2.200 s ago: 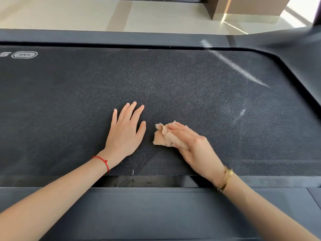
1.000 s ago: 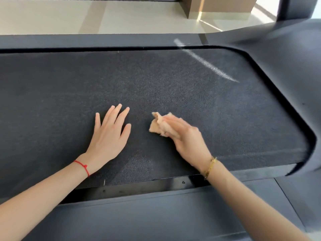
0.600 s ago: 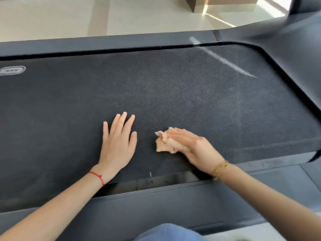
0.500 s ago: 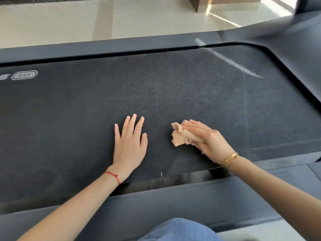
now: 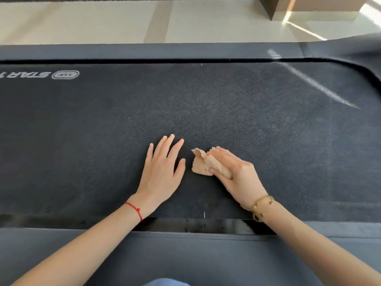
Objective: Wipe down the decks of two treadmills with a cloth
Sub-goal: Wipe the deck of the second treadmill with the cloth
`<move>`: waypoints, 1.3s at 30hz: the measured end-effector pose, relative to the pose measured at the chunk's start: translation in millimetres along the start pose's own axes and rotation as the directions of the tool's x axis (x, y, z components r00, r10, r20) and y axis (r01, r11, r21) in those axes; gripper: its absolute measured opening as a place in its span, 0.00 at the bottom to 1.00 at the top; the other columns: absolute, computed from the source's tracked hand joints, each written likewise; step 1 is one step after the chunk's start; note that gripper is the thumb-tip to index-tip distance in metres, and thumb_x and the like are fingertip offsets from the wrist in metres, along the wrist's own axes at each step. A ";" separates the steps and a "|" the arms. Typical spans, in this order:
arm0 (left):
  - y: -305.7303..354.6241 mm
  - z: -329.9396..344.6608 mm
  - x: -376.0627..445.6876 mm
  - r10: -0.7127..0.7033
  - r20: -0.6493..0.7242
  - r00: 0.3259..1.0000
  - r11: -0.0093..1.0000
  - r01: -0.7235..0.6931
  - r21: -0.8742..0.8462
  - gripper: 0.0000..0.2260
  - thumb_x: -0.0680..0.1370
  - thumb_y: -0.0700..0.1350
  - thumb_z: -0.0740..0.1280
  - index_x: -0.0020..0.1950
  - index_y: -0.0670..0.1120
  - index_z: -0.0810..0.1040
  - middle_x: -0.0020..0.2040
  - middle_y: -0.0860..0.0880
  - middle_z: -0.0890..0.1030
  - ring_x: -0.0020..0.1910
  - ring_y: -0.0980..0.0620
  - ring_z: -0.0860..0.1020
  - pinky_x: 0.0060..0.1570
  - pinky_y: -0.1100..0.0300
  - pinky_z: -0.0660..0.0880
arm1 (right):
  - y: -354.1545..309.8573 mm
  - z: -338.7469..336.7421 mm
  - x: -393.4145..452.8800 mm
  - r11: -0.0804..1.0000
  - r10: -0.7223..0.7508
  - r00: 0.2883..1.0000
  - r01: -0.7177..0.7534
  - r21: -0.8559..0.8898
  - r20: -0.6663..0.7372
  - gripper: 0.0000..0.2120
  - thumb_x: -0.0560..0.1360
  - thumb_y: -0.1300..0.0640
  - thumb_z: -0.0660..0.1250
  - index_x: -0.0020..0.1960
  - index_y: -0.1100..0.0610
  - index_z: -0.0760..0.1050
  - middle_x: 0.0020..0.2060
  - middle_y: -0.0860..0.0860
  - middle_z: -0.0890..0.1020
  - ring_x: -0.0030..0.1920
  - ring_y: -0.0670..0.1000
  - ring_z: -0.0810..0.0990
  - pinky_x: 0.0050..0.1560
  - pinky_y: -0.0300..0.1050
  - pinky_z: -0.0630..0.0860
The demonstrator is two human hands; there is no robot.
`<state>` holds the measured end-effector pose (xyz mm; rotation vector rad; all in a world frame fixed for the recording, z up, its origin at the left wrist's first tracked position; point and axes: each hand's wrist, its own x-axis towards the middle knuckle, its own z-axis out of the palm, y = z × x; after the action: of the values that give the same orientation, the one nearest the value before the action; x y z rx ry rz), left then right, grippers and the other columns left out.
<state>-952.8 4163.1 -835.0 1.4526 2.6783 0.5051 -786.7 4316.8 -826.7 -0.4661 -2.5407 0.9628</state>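
both hands on belt (image 5: pixel 226 112): right hand (image 5: pixel 237 172) grip bunches cloth (image 5: pixel 203 163) pointing left; left hand (image 5: pixel 162 170) flat.

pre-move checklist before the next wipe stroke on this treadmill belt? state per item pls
1. Cloth in grip: ok. The right hand holds the bunched tan cloth, fingers and thumb curled round it.
2. Cloth on the surface: ok. It lies against the treadmill belt.
3. Bracing hand: ok. The left hand rests flat on the belt, fingers straight.
4. Gap between hands: ok. The left thumb sits close beside the cloth, not touching it.
5. Stroke path to the right: ok. Only bare belt shows there, with a pale streak at far right.
6. Area under the hands already clean: cannot tell.
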 end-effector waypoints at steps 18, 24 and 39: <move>-80.6 -39.8 -43.2 -0.258 -0.026 0.966 0.961 0.259 0.099 0.23 0.84 0.49 0.52 0.80 0.50 0.55 0.80 0.51 0.55 0.80 0.51 0.50 0.78 0.44 0.48 | -36.2 32.5 29.8 0.929 -0.370 0.868 0.350 0.120 0.331 0.22 0.75 0.67 0.69 0.68 0.59 0.74 0.67 0.50 0.75 0.72 0.49 0.69 0.74 0.43 0.62; -83.4 -51.9 -57.0 -0.267 0.018 0.964 0.954 0.261 0.145 0.23 0.85 0.49 0.51 0.81 0.51 0.54 0.81 0.51 0.54 0.80 0.51 0.49 0.78 0.46 0.49 | -27.3 38.3 111.2 1.000 0.009 0.989 -0.009 0.000 0.149 0.15 0.79 0.62 0.65 0.64 0.55 0.76 0.65 0.52 0.77 0.65 0.56 0.75 0.64 0.53 0.73; -171.2 -72.1 -38.9 -0.269 -0.012 0.963 0.952 0.268 0.147 0.24 0.85 0.51 0.52 0.80 0.49 0.55 0.80 0.49 0.56 0.80 0.49 0.51 0.77 0.43 0.49 | -56.2 95.6 151.5 0.995 -0.008 0.997 0.015 -0.094 0.078 0.16 0.79 0.62 0.64 0.66 0.57 0.75 0.65 0.53 0.77 0.67 0.55 0.73 0.70 0.47 0.67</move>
<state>-1083.6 4026.0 -823.8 1.0851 2.8970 0.2854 -972.3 4289.0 -819.3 -0.4491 -2.6648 0.8753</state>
